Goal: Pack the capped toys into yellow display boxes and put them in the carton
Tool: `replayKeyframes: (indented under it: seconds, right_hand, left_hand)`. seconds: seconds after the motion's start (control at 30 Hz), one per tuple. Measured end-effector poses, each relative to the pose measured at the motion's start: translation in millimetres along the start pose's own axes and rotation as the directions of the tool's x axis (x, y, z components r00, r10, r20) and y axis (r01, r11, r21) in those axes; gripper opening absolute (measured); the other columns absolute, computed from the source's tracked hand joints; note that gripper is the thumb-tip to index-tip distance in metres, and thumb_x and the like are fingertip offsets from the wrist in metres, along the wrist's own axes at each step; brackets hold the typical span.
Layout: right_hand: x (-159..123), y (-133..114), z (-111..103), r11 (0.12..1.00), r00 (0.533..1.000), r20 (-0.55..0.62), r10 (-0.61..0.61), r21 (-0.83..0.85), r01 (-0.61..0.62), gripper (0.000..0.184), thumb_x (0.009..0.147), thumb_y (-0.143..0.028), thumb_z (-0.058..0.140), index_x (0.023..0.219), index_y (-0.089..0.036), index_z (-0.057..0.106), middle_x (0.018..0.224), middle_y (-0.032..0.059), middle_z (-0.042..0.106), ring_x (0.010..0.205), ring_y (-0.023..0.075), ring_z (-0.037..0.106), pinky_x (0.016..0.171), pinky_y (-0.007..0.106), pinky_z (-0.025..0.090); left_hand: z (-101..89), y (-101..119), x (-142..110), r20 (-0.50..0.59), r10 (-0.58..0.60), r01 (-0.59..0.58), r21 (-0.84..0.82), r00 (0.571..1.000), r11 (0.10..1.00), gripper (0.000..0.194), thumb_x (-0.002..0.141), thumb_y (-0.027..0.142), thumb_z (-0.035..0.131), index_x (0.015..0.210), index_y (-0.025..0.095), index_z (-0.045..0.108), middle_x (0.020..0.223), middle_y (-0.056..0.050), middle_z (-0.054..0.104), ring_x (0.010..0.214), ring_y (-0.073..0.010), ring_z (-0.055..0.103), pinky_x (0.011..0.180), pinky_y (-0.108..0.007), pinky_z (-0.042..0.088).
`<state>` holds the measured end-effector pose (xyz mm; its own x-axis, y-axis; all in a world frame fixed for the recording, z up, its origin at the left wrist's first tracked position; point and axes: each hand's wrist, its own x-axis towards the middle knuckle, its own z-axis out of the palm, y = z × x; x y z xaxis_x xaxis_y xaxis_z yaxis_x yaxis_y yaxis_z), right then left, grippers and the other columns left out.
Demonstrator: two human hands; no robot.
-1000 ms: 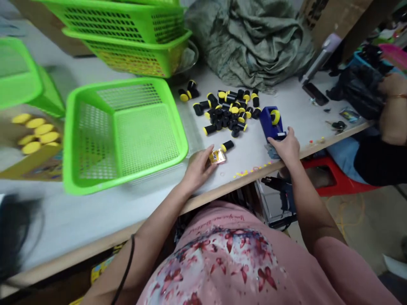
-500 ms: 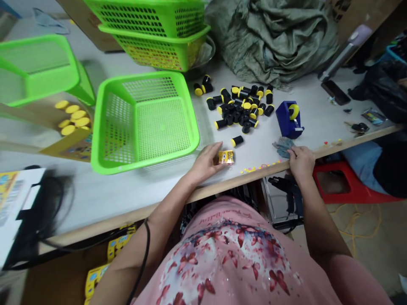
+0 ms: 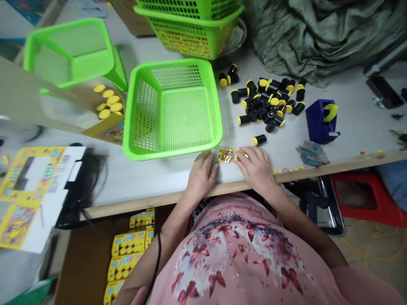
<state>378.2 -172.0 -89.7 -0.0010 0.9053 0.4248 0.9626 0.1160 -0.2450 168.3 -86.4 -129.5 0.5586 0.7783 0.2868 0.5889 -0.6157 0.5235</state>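
Note:
A small shiny yellow printed packet (image 3: 226, 155) lies flat near the front edge of the table, between my two hands. My left hand (image 3: 203, 174) rests at its left end, fingers curled and closed against the clear margin. At the packet's right end, the fingers of my right hand (image 3: 257, 166) are bent down and pinch it. My fingers partly cover both ends. Just beyond my right hand lies a single black cylinder with a yellow cap (image 3: 259, 140).
Behind are a heap of similar cylinders (image 3: 262, 110) and a green basket (image 3: 173, 114). To the right stand a blue tape dispenser (image 3: 319, 120) and a crumpled grey-blue cloth (image 3: 312, 153). An open carton (image 3: 108, 129) with yellow-capped pieces stands left. Yellow printed boxes (image 3: 127, 245) sit below the table.
My right hand has moved left, away from the grey-blue cloth, to the packet's right end. My left hand stays by the packet. The view has shifted left.

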Motion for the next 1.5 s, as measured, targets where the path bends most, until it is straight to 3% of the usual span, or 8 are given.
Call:
replayKeyframes:
  seconds: [0.17, 0.33, 0.5, 0.73, 0.87, 1.07, 1.27, 1.5]
  right_hand:
    - [21.7, -6.8, 34.2, 0.995, 0.990, 0.130, -0.050, -0.084, 0.061, 0.023, 0.099, -0.022, 0.059, 0.112, -0.029, 0.077, 0.128, 0.0058, 0.074, 0.118, 0.0274, 0.057, 0.115, 0.055, 0.034]
    - [9.2, -10.4, 12.1, 0.992, 0.989, -0.075, -0.127, -0.022, 0.126, 0.025, 0.101, -0.020, 0.057, 0.113, -0.028, 0.077, 0.127, 0.0069, 0.074, 0.115, 0.0233, 0.063, 0.119, 0.054, 0.033]
    - [-1.7, -26.9, -14.5, 0.950, 0.996, -0.065, 0.058, 0.309, -0.035, 0.027, 0.098, -0.027, 0.063, 0.123, -0.033, 0.074, 0.131, 0.0070, 0.073, 0.119, 0.0255, 0.066, 0.117, 0.054, 0.040]
    - [0.6, -11.6, -21.6, 0.067, 0.756, 0.483, 0.441, 0.823, -0.565, 0.055, 0.083, -0.067, 0.071, 0.117, -0.024, 0.076, 0.105, 0.0069, 0.079, 0.087, 0.0182, 0.071, 0.079, 0.034, 0.060]
    - [3.9, -8.3, -27.1, -0.099, 0.719, 0.556, 0.417, 0.814, -0.572, 0.056, 0.077, -0.071, 0.074, 0.103, -0.022, 0.081, 0.094, 0.0061, 0.078, 0.080, 0.0150, 0.067, 0.074, 0.030, 0.058]
    - [6.3, -17.3, -17.8, 0.019, 0.738, 0.439, 0.513, 0.853, -0.521, 0.036, 0.064, -0.056, 0.088, 0.080, -0.025, 0.081, 0.085, -0.0002, 0.078, 0.079, 0.0155, 0.067, 0.077, 0.030, 0.057]
    - [3.4, -19.4, -5.0, 0.055, 0.716, 0.420, 0.557, 0.842, -0.536, 0.037, 0.061, -0.053, 0.090, 0.065, -0.022, 0.069, 0.067, -0.0017, 0.071, 0.066, 0.0148, 0.064, 0.066, 0.029, 0.055]
    - [12.7, 26.2, -22.8, 0.690, 0.958, 0.145, 0.247, 0.668, -0.279, 0.027, 0.095, -0.039, 0.064, 0.116, -0.024, 0.073, 0.112, 0.0076, 0.077, 0.099, 0.0225, 0.068, 0.094, 0.041, 0.057]
  left_hand:
    - [3.0, 4.7, -3.1, -0.082, 0.020, -0.025, -0.059, 0.996, 0.998, 0.037, 0.101, 0.032, 0.049, 0.126, 0.011, 0.066, 0.132, -0.020, 0.067, 0.124, -0.0304, 0.063, 0.106, -0.050, 0.053]
    - [-16.8, 28.3, -7.1, -0.159, -0.190, 0.138, -0.290, 0.969, 0.947, 0.032, 0.097, 0.047, 0.061, 0.105, 0.020, 0.075, 0.104, -0.009, 0.074, 0.099, -0.0228, 0.069, 0.094, -0.038, 0.055]
    - [-32.3, 57.3, 3.1, 0.103, -0.353, 0.301, -0.765, 0.930, 0.569, 0.033, 0.087, 0.053, 0.071, 0.083, 0.021, 0.078, 0.088, -0.005, 0.074, 0.088, -0.0203, 0.067, 0.088, -0.032, 0.053]
    - [-25.3, 69.1, 11.3, 0.402, -0.409, 0.478, -0.872, 0.819, 0.101, 0.039, 0.066, 0.054, 0.089, 0.074, 0.018, 0.079, 0.075, -0.004, 0.075, 0.060, -0.0148, 0.064, 0.066, -0.027, 0.055]
    - [-22.6, 71.7, 14.8, 0.401, -0.442, 0.493, -0.863, 0.802, 0.110, 0.037, 0.065, 0.052, 0.090, 0.075, 0.018, 0.080, 0.075, -0.004, 0.076, 0.058, -0.0141, 0.065, 0.063, -0.026, 0.055]
    - [-21.2, 75.5, 14.5, 0.422, -0.401, 0.523, -0.832, 0.813, 0.185, 0.042, 0.068, 0.058, 0.088, 0.079, 0.018, 0.082, 0.078, -0.005, 0.078, 0.061, -0.0140, 0.067, 0.068, -0.026, 0.057]
    - [-16.4, 78.6, 14.9, 0.516, -0.397, 0.570, -0.821, 0.759, 0.023, 0.040, 0.058, 0.050, 0.095, 0.077, 0.018, 0.081, 0.085, -0.005, 0.079, 0.057, -0.0121, 0.068, 0.063, -0.023, 0.058]
    - [-18.2, 80.9, 22.4, 0.526, -0.450, 0.549, -0.831, 0.721, -0.091, 0.037, 0.046, 0.035, 0.099, 0.063, 0.015, 0.074, 0.067, -0.003, 0.073, 0.051, -0.0114, 0.064, 0.051, -0.022, 0.057]
